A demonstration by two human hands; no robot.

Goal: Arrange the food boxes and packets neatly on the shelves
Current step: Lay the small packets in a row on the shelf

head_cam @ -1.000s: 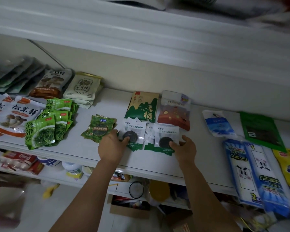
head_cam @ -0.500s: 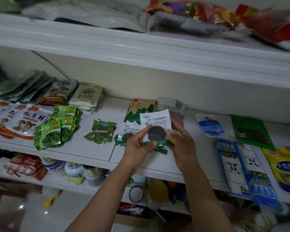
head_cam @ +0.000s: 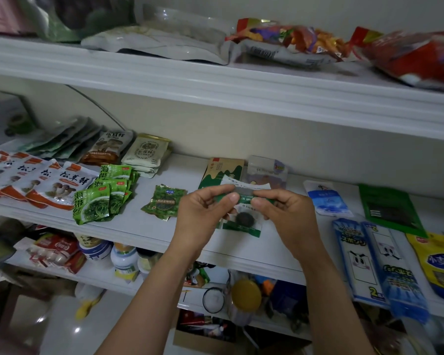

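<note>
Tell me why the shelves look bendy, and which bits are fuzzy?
Head view: the wide lens bows the upper shelf along its front edge; the blue packets at the right and the red snack bags on top are smeared; light is dim, with small glints on the floor.

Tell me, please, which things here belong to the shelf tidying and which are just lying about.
In the job: left hand, right hand, both pinching the white-and-green packet; seaweed packets; mushroom packets.
Lying about: sponge packs; jars; cardboard box.
</note>
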